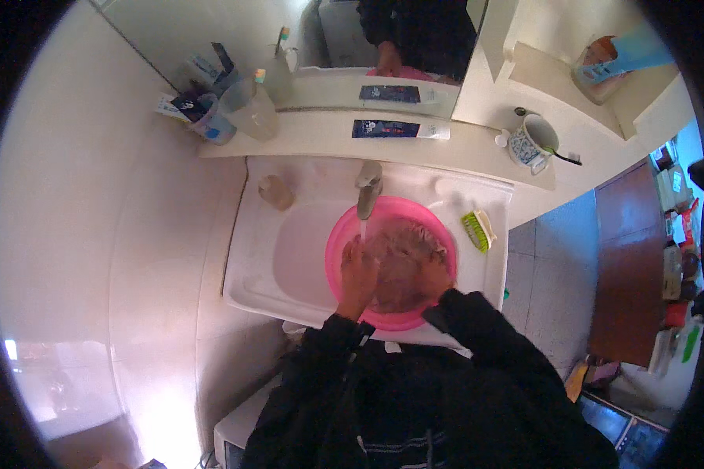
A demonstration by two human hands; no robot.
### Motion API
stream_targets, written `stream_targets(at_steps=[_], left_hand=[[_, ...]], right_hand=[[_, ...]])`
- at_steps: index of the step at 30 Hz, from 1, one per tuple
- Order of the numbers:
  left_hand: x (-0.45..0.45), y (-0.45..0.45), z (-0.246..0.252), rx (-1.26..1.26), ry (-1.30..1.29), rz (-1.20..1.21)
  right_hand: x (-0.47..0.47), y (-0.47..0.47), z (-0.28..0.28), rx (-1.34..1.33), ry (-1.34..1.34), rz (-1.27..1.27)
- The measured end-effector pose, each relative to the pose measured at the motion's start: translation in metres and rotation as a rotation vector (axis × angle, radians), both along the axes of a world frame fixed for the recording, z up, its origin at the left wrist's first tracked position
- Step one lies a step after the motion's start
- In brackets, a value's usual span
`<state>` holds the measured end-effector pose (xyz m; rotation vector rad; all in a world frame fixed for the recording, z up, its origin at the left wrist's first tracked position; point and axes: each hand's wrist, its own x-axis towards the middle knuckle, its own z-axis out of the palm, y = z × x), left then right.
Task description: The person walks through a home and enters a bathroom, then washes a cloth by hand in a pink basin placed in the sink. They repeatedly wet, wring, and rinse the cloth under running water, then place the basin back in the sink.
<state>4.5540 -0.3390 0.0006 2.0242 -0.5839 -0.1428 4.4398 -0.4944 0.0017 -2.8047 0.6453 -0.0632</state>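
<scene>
A round pink plastic basin (332, 264) rests over the right part of a white washbasin (305, 258). In it lies a wet, brownish, shaggy cloth or furry item (402, 258) in water. The metal faucet (368, 190) runs a thin stream of water down by the fingers of my left hand (359, 275), which is at the basin's left side, beside the item. At the right side, my right hand (435, 278) lies on the item, its fingers blurred and partly under water. Whether either hand grips the item is unclear.
A green-bristled scrub brush (478, 230) lies on the washbasin's right ledge, a soap bottle or similar container (276, 193) at its upper left. On the shelf are a toothpaste tube (400, 129), cups (252, 111) and a patterned mug (528, 142), below a mirror (328, 53).
</scene>
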Motion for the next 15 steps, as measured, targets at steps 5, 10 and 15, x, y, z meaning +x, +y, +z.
stream_targets(at_steps=[5, 10, 15], left_hand=[[-0.008, -0.008, -0.053, -0.284, 0.647, 0.140], [-0.001, 0.010, -0.025, -0.480, 1.501, 0.149], [0.017, -0.003, 0.000, -0.691, 1.269, -0.259]], right_hand=[[0.018, 0.023, -0.046, 0.452, -0.398, -0.028], [0.020, 0.007, 0.003, 1.133, -0.187, 0.083], [0.008, 0.020, 0.086, 0.854, -0.269, 0.114]])
